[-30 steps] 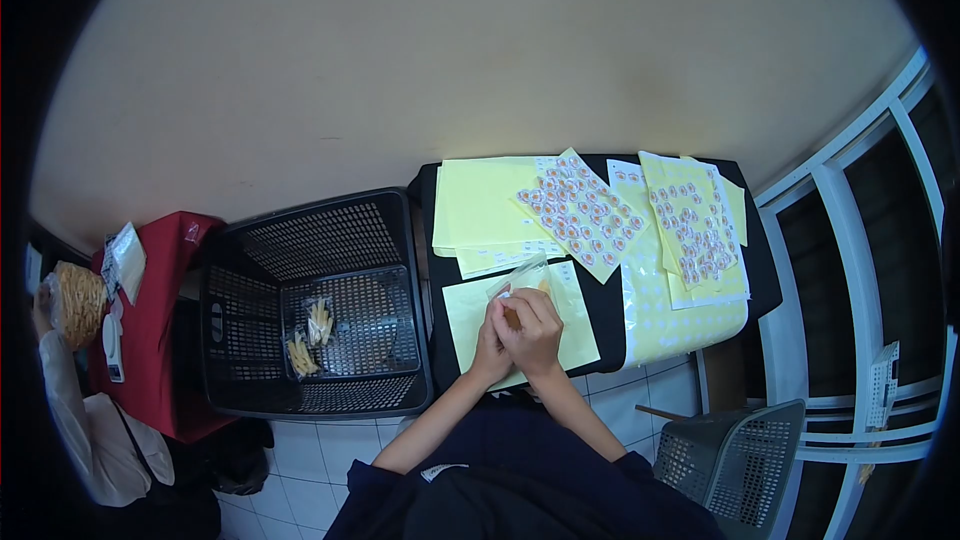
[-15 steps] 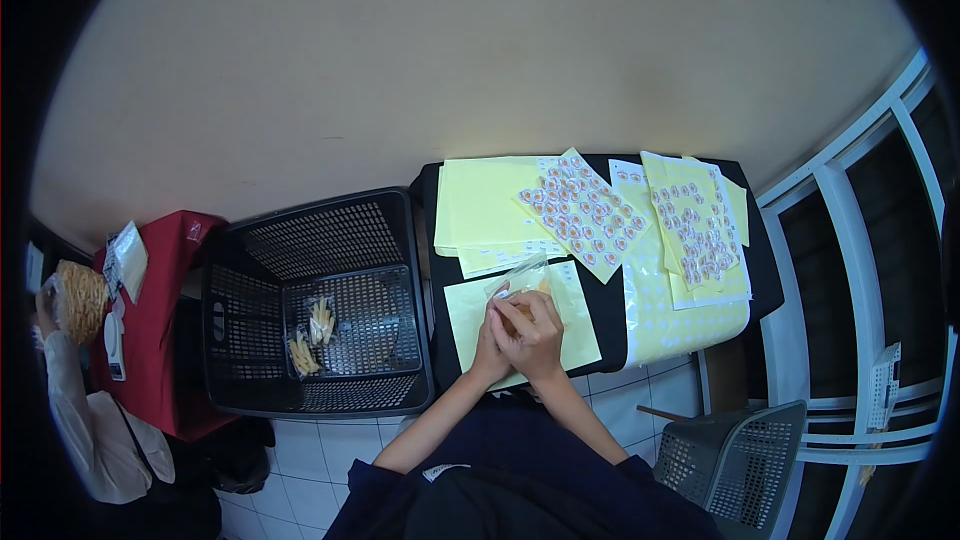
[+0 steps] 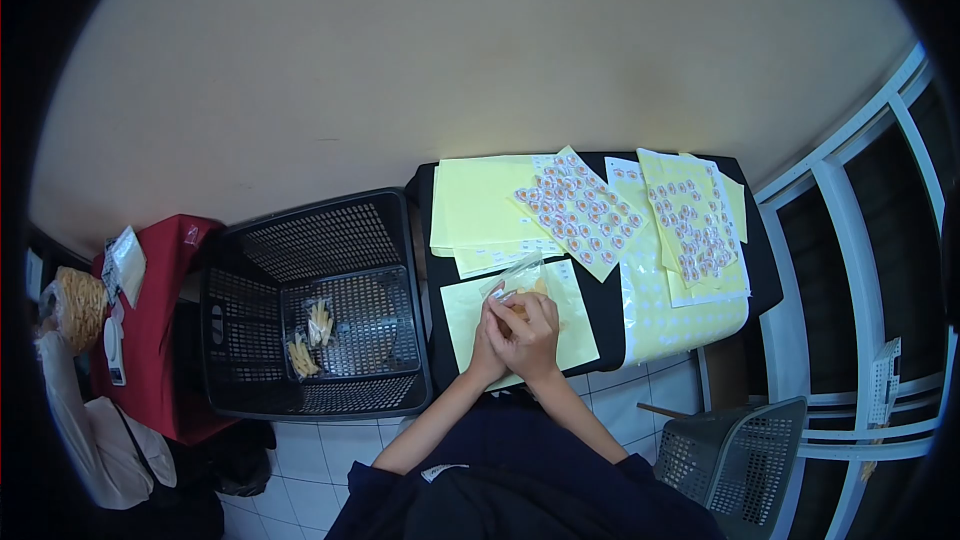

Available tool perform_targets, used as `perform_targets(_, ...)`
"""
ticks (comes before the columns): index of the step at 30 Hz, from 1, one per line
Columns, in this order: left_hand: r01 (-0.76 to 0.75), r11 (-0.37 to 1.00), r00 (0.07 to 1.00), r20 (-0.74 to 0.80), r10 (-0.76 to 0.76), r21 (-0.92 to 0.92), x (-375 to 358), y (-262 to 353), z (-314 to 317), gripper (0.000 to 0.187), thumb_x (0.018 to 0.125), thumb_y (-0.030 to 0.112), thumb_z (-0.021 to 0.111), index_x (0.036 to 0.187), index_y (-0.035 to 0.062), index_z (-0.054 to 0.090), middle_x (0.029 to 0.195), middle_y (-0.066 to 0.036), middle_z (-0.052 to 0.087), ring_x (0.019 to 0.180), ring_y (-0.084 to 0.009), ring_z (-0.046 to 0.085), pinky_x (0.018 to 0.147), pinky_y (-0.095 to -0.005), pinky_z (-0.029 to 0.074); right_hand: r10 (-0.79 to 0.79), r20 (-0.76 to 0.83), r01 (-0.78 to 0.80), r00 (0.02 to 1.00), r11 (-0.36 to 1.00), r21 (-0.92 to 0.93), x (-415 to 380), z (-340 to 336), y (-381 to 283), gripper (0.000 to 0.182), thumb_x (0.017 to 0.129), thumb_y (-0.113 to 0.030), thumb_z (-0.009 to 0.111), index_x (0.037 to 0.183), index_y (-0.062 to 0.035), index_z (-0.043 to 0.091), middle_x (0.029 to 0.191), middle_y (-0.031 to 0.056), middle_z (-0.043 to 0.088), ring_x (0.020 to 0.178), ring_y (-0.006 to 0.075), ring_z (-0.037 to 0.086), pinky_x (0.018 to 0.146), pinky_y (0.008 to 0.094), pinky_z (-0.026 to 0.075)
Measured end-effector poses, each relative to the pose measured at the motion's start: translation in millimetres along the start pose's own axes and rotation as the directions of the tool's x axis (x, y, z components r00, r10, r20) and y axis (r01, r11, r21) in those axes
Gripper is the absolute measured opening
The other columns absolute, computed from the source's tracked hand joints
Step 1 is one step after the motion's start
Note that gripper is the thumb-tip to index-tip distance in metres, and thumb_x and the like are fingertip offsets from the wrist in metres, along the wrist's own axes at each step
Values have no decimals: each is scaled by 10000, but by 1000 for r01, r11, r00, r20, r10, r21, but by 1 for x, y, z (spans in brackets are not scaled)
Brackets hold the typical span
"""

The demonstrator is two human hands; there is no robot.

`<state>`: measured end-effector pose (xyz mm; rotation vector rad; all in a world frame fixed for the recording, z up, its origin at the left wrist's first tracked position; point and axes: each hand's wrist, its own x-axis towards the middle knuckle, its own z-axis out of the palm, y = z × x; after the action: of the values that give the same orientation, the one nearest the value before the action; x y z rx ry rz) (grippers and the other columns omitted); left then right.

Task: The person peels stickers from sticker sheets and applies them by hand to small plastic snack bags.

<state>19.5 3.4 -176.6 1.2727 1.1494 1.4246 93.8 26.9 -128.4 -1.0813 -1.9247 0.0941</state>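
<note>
Over a pale yellow sheet (image 3: 577,325), my two hands meet around a small clear plastic bag (image 3: 528,272) with yellowish snack pieces inside. My left hand (image 3: 486,352) is closed around the bag's left side, its fingers partly hidden. From the right, my right hand (image 3: 532,336) crosses in front with bent fingers, pressing on the bag's front. The upper end of the bag sticks out above my fingers. Just behind lie a sheet of round orange-and-white stickers (image 3: 583,210) and blank yellow sheets (image 3: 482,202).
To the left stands a black plastic basket (image 3: 412,240) holding two small bags of snack sticks (image 3: 312,335). Farther left, a co-worker's sleeve (image 3: 70,400) is beside a red-covered table (image 3: 160,340) and a large bag of snacks (image 3: 80,308). More sticker sheets (image 3: 695,225) lie right; a grey basket (image 3: 745,460) stands below.
My hands stay around the bag, with only a slight shift of the fingers. The view has moved a little. At far left, the co-worker's arm has lowered slightly beside the large snack bag.
</note>
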Motion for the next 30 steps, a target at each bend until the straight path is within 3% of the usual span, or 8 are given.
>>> perform_targets(6,-38,995,999,18,37,92,2,6,-2,592,771,47,533,1276,23,225,1170,-181,419,1058,-251,457,872,-314,378,89,-18,-90,996,992,-83,3,-6,-1,248,633,-177,640,873,-115,649,748,33,535,755,199,494,733,348,322)
perform_targets(11,1,1000,999,39,-2,16,2,3,-3,601,785,44,521,1290,44,196,1187,-177,407,1068,-237,449,878,-312,376,49,11,-48,999,995,-89,2,-6,1,244,643,-174,643,878,-110,639,778,27,529,760,186,494,731,350,322)
perform_targets(18,100,990,995,29,-98,-101,2,-3,-3,610,792,42,515,1297,52,174,1199,-173,396,1079,-233,441,889,-312,367,28,59,-30,998,999,40,1,-6,3,214,641,-151,647,849,-103,648,778,30,531,781,204,490,750,340,324)
perform_targets(20,128,982,992,30,-125,-136,3,-4,-3,612,794,41,513,1299,54,167,1203,-172,393,1082,-232,438,893,-312,365,-38,108,15,993,979,205,0,-11,11,180,658,-116,637,834,-81,643,762,47,534,748,219,514,710,337,377)
perform_targets(23,125,958,992,59,-114,-257,7,-1,0,608,811,16,487,1307,56,139,1209,-167,381,1112,-225,410,926,-320,332,60,26,-65,998,951,301,-12,-18,40,107,680,-68,618,784,-49,632,739,78,534,705,237,533,651,330,424)
perform_targets(25,155,939,988,55,-145,-308,8,-4,0,606,819,-6,471,1313,57,126,1207,-161,377,1132,-216,387,950,-320,302,208,-70,-197,976,970,142,-9,-33,70,98,692,-27,595,788,-21,607,729,108,539,680,256,540,616,327,440)
perform_targets(27,160,929,987,52,-151,-335,8,-5,1,587,823,-21,459,1310,45,139,1206,-158,373,1136,-211,382,958,-315,291,375,-143,-365,916,926,93,-2,-45,104,138,694,-32,582,829,-2,578,799,121,539,738,278,535,674,355,430)
perform_targets(30,188,920,982,80,-171,-343,9,-6,-1,560,822,-14,463,1299,25,172,1215,-151,363,1137,-204,379,959,-305,282,382,-174,-402,908,910,-104,8,-59,142,181,688,-24,584,868,-8,575,830,121,541,789,279,527,708,355,420)
